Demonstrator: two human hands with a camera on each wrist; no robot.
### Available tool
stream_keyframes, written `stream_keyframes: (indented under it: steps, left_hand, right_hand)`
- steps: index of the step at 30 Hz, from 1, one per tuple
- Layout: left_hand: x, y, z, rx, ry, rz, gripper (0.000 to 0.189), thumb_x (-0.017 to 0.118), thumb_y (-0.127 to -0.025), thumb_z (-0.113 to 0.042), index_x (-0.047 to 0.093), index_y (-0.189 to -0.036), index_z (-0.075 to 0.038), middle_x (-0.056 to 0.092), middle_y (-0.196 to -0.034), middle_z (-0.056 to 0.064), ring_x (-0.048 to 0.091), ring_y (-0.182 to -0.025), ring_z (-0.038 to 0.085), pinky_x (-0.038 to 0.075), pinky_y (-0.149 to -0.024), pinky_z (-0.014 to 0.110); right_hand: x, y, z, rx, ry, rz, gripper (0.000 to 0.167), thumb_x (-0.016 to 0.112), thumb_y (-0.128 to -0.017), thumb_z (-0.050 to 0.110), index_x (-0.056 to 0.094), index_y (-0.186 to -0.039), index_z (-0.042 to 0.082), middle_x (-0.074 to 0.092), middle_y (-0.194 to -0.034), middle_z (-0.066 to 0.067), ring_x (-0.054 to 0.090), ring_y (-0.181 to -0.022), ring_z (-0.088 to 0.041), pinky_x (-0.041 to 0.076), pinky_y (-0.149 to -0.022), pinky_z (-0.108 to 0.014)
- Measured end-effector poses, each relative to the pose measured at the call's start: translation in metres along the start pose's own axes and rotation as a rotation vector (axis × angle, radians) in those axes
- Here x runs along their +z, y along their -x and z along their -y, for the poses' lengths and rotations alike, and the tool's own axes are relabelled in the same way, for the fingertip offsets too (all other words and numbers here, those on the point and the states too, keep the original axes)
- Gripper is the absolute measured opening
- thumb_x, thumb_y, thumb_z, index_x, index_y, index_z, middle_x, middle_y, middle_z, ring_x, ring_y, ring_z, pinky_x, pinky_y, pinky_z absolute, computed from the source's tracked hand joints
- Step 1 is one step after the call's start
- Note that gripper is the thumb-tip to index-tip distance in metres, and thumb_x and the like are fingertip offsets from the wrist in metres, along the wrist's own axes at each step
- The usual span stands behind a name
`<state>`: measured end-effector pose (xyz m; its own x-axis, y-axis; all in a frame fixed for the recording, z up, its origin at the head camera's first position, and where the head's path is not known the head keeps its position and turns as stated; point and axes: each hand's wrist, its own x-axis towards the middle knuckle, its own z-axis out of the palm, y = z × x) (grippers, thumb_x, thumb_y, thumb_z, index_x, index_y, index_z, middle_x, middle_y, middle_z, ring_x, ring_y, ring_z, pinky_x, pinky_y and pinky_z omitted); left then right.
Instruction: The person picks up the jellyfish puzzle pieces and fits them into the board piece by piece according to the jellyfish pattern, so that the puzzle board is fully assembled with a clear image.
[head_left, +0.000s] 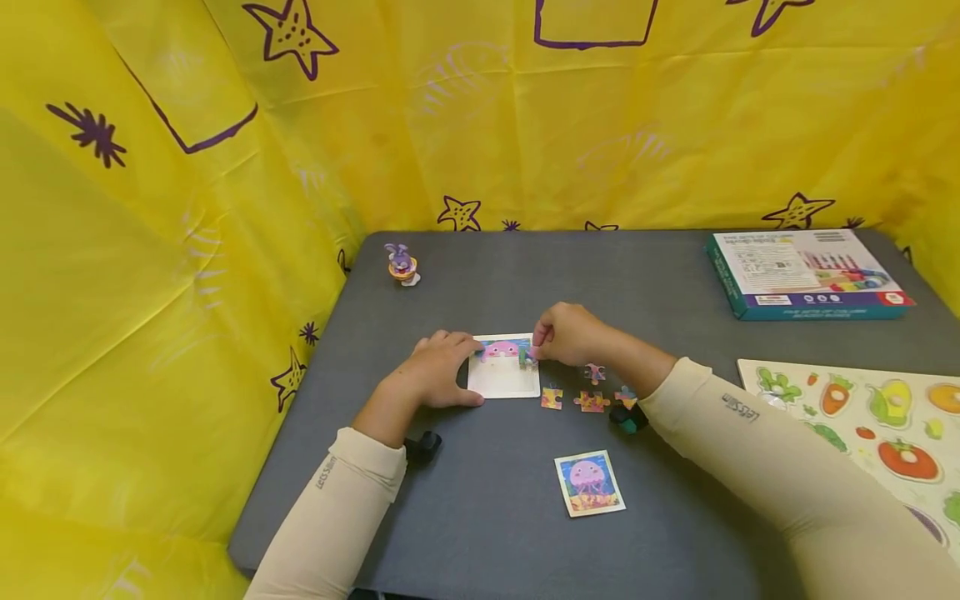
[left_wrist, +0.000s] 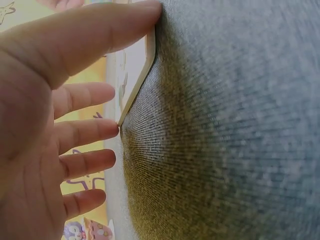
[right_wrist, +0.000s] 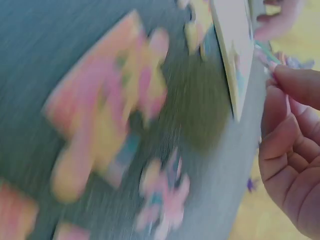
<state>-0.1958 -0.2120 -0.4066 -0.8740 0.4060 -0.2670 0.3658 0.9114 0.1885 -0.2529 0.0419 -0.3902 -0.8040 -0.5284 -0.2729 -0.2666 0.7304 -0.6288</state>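
Note:
A small white puzzle tray [head_left: 501, 385] lies on the table, with pink jellyfish pieces [head_left: 502, 350] fitted along its far side. My left hand [head_left: 435, 371] rests at the tray's left edge, thumb at the near corner and fingers spread toward the far one. In the left wrist view the thumb [left_wrist: 100, 37] and fingertips touch the tray's rim. My right hand [head_left: 570, 333] pinches a small puzzle piece [head_left: 527, 358] over the tray's far right part. Just right of the tray lie several loose pieces [head_left: 592, 402], orange, yellow, pink and blue; the right wrist view shows them blurred.
A jellyfish picture card [head_left: 590, 483] lies nearer on the grey table [head_left: 487, 517]. A purple rabbit figurine [head_left: 402, 265] stands at the back left, a boxed game [head_left: 810, 275] at the back right. A vegetable board [head_left: 862, 408] lies beside my right arm.

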Motion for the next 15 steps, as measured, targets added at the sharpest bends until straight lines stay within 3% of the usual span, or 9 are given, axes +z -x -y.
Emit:
stream_keyframes:
  steps: [9,15]
  left_hand:
    - [0.002,-0.001,0.006,-0.001,0.047,-0.011,0.08,0.077,-0.083,-0.058,0.052,-0.149,-0.019,0.048,-0.154,0.006,0.041,-0.139,0.032,0.034,-0.111,0.052]
    - [0.003,-0.007,0.012,0.015,0.102,-0.068,0.054,0.069,-0.093,-0.044,0.06,-0.141,-0.02,0.054,-0.147,0.004,0.045,-0.133,0.031,0.036,-0.107,0.052]
  right_hand:
    - [0.034,-0.032,0.024,-0.068,-0.006,0.038,0.005,0.078,-0.088,0.017,0.076,-0.083,0.015,0.069,-0.079,0.002,0.06,-0.076,-0.015,0.046,-0.063,-0.025]
    - [0.044,-0.04,0.033,-0.081,0.104,0.01,0.005,0.076,-0.087,0.014,0.074,-0.082,0.015,0.068,-0.081,0.002,0.06,-0.08,-0.017,0.046,-0.067,-0.026]
